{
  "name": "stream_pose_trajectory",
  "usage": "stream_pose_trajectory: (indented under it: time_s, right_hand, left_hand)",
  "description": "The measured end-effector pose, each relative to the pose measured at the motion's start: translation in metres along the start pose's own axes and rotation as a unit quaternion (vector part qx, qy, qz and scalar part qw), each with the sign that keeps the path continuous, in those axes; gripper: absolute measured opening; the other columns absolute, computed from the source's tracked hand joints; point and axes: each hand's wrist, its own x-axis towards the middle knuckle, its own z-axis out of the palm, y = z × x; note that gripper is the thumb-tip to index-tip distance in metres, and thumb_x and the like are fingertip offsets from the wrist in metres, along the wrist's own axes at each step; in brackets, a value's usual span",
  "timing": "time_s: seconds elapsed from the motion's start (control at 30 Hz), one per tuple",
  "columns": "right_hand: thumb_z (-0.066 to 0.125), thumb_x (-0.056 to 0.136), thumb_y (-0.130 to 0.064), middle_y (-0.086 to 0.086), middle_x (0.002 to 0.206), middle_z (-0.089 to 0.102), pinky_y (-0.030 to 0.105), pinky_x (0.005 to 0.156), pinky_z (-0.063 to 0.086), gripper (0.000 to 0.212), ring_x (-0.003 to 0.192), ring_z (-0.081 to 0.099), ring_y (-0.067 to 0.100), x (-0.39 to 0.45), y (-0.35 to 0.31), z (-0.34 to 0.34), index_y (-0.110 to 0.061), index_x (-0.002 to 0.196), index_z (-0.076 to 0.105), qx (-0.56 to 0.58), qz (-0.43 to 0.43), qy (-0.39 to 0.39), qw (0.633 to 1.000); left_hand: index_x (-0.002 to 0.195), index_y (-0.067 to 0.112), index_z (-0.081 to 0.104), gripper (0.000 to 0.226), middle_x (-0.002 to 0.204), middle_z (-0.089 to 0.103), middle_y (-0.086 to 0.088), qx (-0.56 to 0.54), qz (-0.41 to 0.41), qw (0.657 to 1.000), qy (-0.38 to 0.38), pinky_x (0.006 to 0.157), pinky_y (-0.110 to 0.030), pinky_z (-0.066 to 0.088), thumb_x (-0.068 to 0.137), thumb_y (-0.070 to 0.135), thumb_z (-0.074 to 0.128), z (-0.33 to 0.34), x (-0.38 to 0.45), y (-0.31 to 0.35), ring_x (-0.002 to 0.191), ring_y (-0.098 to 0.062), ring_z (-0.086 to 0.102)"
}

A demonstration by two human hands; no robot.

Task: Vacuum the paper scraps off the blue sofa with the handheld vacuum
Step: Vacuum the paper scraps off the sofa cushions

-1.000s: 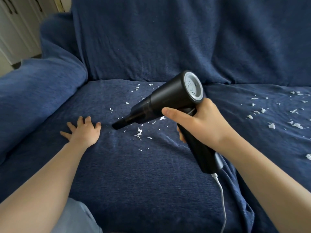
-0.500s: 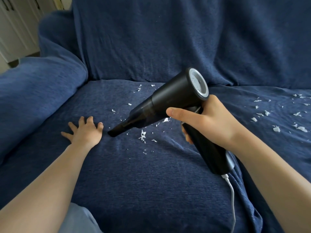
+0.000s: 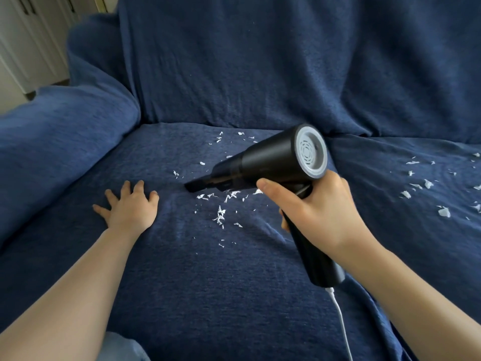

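Gripping vacuum, R hand thumb-forward

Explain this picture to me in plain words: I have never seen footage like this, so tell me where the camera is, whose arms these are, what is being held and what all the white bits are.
No machine is involved: a person wears a wide-angle camera on the head, looking forward and down, so both arms reach in from the bottom edge. The surface is a blue sofa under a loose blue cover. The right hand has its grip around the handle of a black handheld vacuum, whose narrow nozzle points left, low over the seat; whether it touches the fabric is unclear. A white cord hangs from the handle's end. The left hand rests flat on the seat, fingers spread. The white bits are paper scraps: one patch near the nozzle, another at the far right.
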Motion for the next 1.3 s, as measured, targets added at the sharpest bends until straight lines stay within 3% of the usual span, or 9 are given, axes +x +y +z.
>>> stream_pose_trajectory:
  time_s: [0.13, 0.27, 0.4, 0.6, 0.73, 0.83, 0.93, 1.07, 1.3]
  right_hand:
    - [0.069, 0.076, -0.057, 0.000, 0.051, 0.068, 0.035, 0.079, 0.056, 0.051, 0.057, 0.066, 0.008, 0.001, 0.008, -0.005, -0.009, 0.060, 0.063, 0.022, 0.021, 0.004, 1.000]
    - [0.072, 0.078, -0.057, 0.000, 0.053, 0.068, 0.040, 0.081, 0.057, 0.050, 0.063, 0.070, 0.017, 0.004, 0.017, -0.006, -0.011, 0.062, 0.064, 0.031, 0.013, 0.008, 0.999]
    - [0.071, 0.078, -0.057, 0.003, 0.053, 0.068, 0.031, 0.075, 0.054, 0.050, 0.058, 0.068, 0.011, 0.007, 0.017, -0.003, -0.009, 0.064, 0.063, 0.041, 0.013, -0.001, 0.999]
    - [0.071, 0.080, -0.059, 0.000, 0.058, 0.067, 0.028, 0.073, 0.052, 0.047, 0.081, 0.070, 0.022, 0.019, 0.011, 0.008, -0.017, 0.063, 0.060, 0.033, 0.015, 0.006, 0.999]
    - [0.072, 0.082, -0.058, 0.003, 0.056, 0.068, 0.029, 0.074, 0.055, 0.048, 0.072, 0.072, 0.017, 0.025, 0.000, 0.022, -0.015, 0.062, 0.060, 0.035, 0.014, -0.002, 0.999]
    - [0.072, 0.084, -0.055, 0.005, 0.054, 0.069, 0.020, 0.071, 0.052, 0.050, 0.057, 0.069, 0.008, 0.025, -0.007, 0.032, -0.012, 0.062, 0.061, 0.045, 0.017, -0.027, 0.999]
    - [0.072, 0.083, -0.057, 0.004, 0.053, 0.069, 0.013, 0.066, 0.050, 0.049, 0.062, 0.069, 0.007, 0.026, -0.011, 0.042, -0.013, 0.063, 0.062, 0.042, 0.015, -0.026, 0.999]
    - [0.072, 0.083, -0.057, 0.001, 0.059, 0.068, 0.030, 0.079, 0.056, 0.045, 0.077, 0.072, 0.020, 0.033, -0.012, 0.046, -0.018, 0.064, 0.059, 0.040, 0.015, -0.008, 0.999]
    - [0.070, 0.082, -0.062, 0.000, 0.068, 0.069, 0.029, 0.077, 0.051, 0.043, 0.090, 0.071, 0.025, 0.043, 0.000, 0.026, -0.022, 0.069, 0.057, 0.020, 0.035, 0.058, 0.998]
  left_hand:
    - [0.152, 0.025, 0.019, 0.058, 0.161, 0.010, -0.003, 0.000, 0.003, 1.000, 0.016, 0.114, -0.062, 0.002, 0.098, 0.046, 0.025, 0.002, -0.011, 0.003, 0.147, -0.036, 0.001]
    - [0.152, 0.022, 0.021, 0.060, 0.160, 0.012, -0.004, -0.007, 0.003, 1.000, 0.025, 0.116, -0.059, 0.002, 0.098, 0.046, 0.028, 0.007, -0.027, 0.014, 0.146, -0.036, 0.001]
    - [0.151, 0.023, 0.021, 0.062, 0.161, 0.011, -0.001, -0.008, 0.024, 1.000, 0.016, 0.114, -0.062, -0.001, 0.096, 0.051, 0.029, 0.009, -0.034, 0.025, 0.146, -0.039, -0.001]
    - [0.152, 0.024, 0.018, 0.065, 0.161, 0.008, -0.002, 0.003, 0.047, 0.999, 0.004, 0.114, -0.062, -0.001, 0.096, 0.055, 0.028, 0.008, -0.034, 0.020, 0.146, -0.039, -0.003]
    - [0.152, 0.021, 0.017, 0.066, 0.161, 0.007, -0.005, 0.011, 0.067, 0.998, 0.005, 0.114, -0.063, 0.000, 0.097, 0.054, 0.027, 0.008, -0.034, 0.018, 0.147, -0.035, -0.004]
    - [0.152, 0.021, 0.017, 0.066, 0.161, 0.007, -0.005, 0.016, 0.073, 0.997, 0.006, 0.114, -0.063, 0.001, 0.097, 0.054, 0.028, 0.008, -0.034, 0.017, 0.147, -0.034, -0.003]
    - [0.152, 0.021, 0.017, 0.066, 0.161, 0.007, -0.006, 0.015, 0.074, 0.997, 0.006, 0.113, -0.063, 0.000, 0.097, 0.054, 0.028, 0.008, -0.034, 0.017, 0.147, -0.034, -0.002]
    - [0.152, 0.020, 0.018, 0.066, 0.161, 0.008, -0.006, 0.009, 0.073, 0.997, 0.008, 0.113, -0.063, 0.000, 0.097, 0.054, 0.029, 0.008, -0.034, 0.018, 0.147, -0.033, -0.002]
    - [0.152, 0.022, 0.017, 0.065, 0.161, 0.007, -0.004, 0.010, 0.068, 0.998, 0.004, 0.114, -0.062, 0.000, 0.097, 0.054, 0.026, 0.008, -0.033, 0.018, 0.148, -0.031, -0.003]
